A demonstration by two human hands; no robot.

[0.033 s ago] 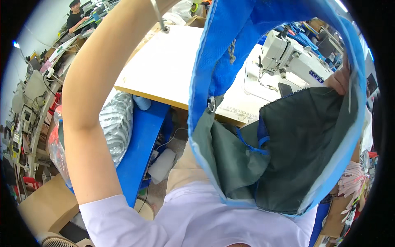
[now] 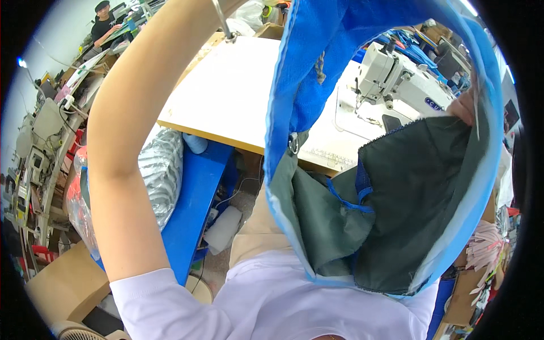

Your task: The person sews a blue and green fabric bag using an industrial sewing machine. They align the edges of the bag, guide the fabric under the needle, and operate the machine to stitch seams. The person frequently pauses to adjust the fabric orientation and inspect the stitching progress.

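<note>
A blue fabric bag (image 2: 309, 105) is held up close before me, its round opening facing me and rimmed with pale blue edging. Inside hangs a dark green lining (image 2: 413, 198) with a raw edge and a blue strip (image 2: 348, 203). On the left of the opening sits a small metal clasp (image 2: 293, 143). The fingers of my right hand (image 2: 463, 107) are closed on the lining at the right side of the opening; the rest of that hand is behind the fabric. My bare left forearm rises past the top edge, so the left hand is out of sight.
Beyond the bag a white sewing machine (image 2: 396, 79) stands on a white table (image 2: 226, 85). Below its left edge are a blue board (image 2: 195, 209), a thread cone (image 2: 195, 143) and a plastic-wrapped bundle (image 2: 161, 170). A cardboard box (image 2: 65, 277) lies lower left. Another person (image 2: 105, 25) sits far left.
The bag's left edge has shifted slightly to the right. My right fingers have moved a little left and up, and show more clearly beside the lining.
</note>
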